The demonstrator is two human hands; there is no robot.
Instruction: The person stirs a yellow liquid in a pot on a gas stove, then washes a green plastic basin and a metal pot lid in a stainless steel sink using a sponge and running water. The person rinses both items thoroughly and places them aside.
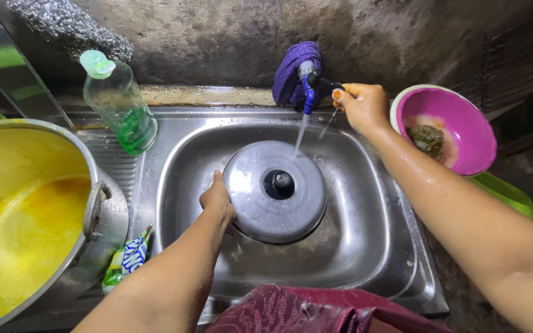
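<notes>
A: Centre of frame, the left hand (217, 198) has its fingers curled around the rim of a metal pot lid (275, 190), holding it tilted over the steel sink (365, 246) under 1 thin stream of water.

B: And at the top, the right hand (361, 106) is clenched on the tap handle (328, 86).

A: Risk here? That lid looks wet, and a grip on just 1 edge could slip, dropping it into the basin.

B: Open the tap harder and spray may bounce off the dome towards the pink bowl (458, 123) at right.
</notes>
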